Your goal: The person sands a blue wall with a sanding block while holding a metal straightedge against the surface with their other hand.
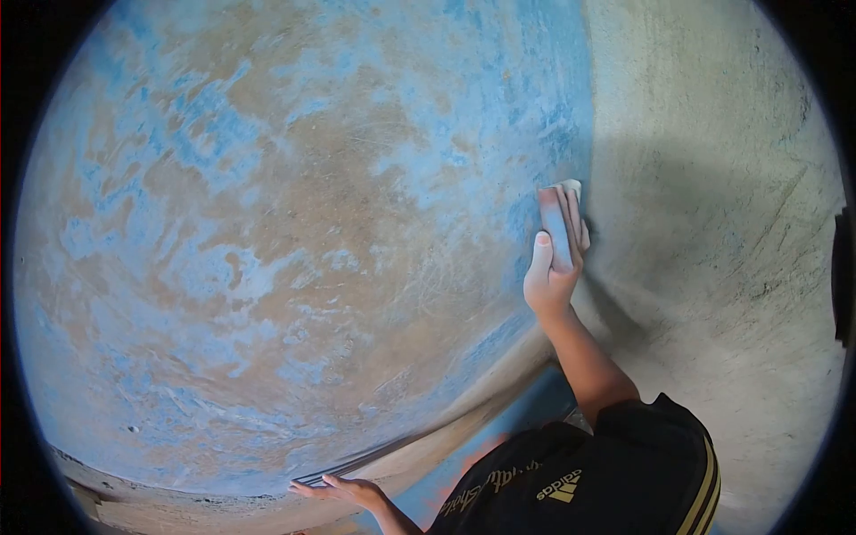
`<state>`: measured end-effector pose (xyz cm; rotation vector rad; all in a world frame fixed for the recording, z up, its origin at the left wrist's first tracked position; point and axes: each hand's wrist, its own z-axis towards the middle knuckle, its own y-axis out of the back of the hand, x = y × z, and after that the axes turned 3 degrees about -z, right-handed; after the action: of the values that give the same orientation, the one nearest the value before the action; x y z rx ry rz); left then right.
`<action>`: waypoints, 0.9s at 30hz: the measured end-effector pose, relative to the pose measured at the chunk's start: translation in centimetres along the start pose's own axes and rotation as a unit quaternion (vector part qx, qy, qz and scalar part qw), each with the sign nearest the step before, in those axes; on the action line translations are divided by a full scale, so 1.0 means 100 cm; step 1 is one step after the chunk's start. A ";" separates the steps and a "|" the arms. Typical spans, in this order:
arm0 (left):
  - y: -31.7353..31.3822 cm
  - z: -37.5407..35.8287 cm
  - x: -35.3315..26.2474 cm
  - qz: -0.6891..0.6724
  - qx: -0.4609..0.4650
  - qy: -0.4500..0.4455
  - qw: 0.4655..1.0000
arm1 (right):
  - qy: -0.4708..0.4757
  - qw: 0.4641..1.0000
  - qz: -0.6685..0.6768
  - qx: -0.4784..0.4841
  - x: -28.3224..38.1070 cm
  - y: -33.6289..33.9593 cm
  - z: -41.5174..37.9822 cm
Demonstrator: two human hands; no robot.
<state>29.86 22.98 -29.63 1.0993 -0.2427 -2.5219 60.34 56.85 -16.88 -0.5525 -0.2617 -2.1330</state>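
My right hand [551, 287] is wrapped around a sanding block [559, 223], with the thumb along its near side. The block has a worn pinkish and pale blue face, and a folded, paper-like sheet shows at its far edge. It is held against the wall where the patchy blue paint [544, 107] meets the grey-beige wall face [704, 178]. Down at the lower left, my left hand [343, 490] is open, its fingers stretched out along the bottom of the blue wall. Nothing shows in that hand.
Blue paint worn through to brown patches [330, 196] covers the left wall face. Along its foot runs a pale ledge-like strip [428, 437]. A dark object [843, 276] stands at the far right edge. My black shirt [588, 473] fills the lower right.
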 end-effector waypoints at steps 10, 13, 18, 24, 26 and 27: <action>-0.007 -0.005 -0.002 -0.020 -0.018 0.030 0.999 | -0.056 0.994 0.091 -0.008 0.008 -0.002 0.003; -0.006 -0.005 -0.001 -0.025 -0.019 0.023 0.999 | 0.073 0.997 0.012 0.024 0.024 -0.001 -0.016; -0.009 -0.006 0.005 -0.040 -0.028 0.024 0.999 | 0.064 0.998 -0.021 0.015 -0.001 0.000 -0.003; -0.013 -0.004 -0.004 -0.055 -0.032 0.040 0.997 | 0.159 0.984 0.022 0.082 0.030 0.004 -0.015; -0.011 -0.005 -0.003 -0.057 -0.031 0.032 0.997 | 0.195 0.977 0.007 0.087 0.018 0.005 -0.011; -0.009 -0.006 -0.003 -0.061 -0.027 0.034 0.997 | 0.077 0.996 0.039 0.016 0.010 -0.003 -0.006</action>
<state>30.23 23.96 -30.13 1.2100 -0.0903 -2.5739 59.44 56.06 -16.91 -0.3715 -0.1860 -2.0795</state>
